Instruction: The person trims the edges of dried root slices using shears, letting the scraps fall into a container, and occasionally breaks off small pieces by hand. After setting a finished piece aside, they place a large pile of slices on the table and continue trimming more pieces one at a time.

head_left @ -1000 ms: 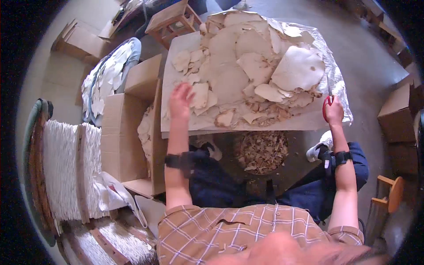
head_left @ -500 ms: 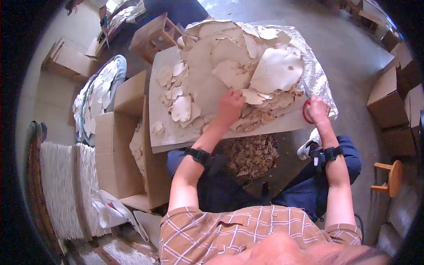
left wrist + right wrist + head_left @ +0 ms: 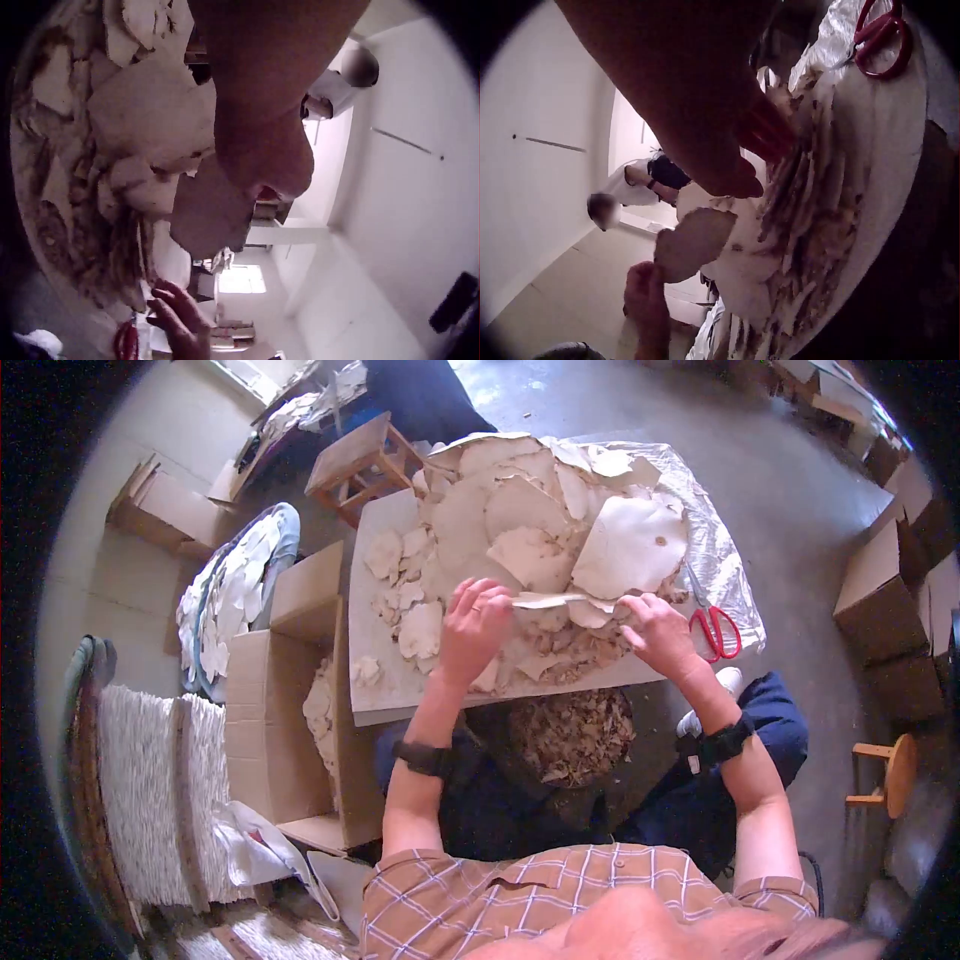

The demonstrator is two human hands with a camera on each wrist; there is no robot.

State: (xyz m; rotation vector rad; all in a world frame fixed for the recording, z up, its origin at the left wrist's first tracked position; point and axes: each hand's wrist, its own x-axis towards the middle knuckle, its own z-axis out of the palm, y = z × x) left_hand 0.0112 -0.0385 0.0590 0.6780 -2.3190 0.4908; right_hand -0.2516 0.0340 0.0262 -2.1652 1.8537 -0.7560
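My left hand (image 3: 476, 630) pinches a thin, flat pale piece (image 3: 214, 214) with a ragged edge, held up above the front of a heap of similar pieces (image 3: 470, 540). In the head view that piece shows nearly edge-on. My right hand (image 3: 662, 640) is at the heap's right front, its fingertips right at the edges of stacked pieces (image 3: 799, 180), thumb apart from the fingers. Red-handled scissors (image 3: 714, 632) lie on the table's white cover (image 3: 600, 678), just right of the right hand.
Below the table's front edge stands a round container of scraps (image 3: 572, 735), between the legs. An open cardboard box (image 3: 270, 710) with pale pieces stands at left, near stacked white sheets (image 3: 140, 790). A wooden stool (image 3: 885, 775) is at right. Another person (image 3: 634, 187) shows beyond the table.
The right hand has let go of the scissors, now lying on the table, and moved left to the heap. The left hand went right to the heap, then back left, lifting a flat pale piece.
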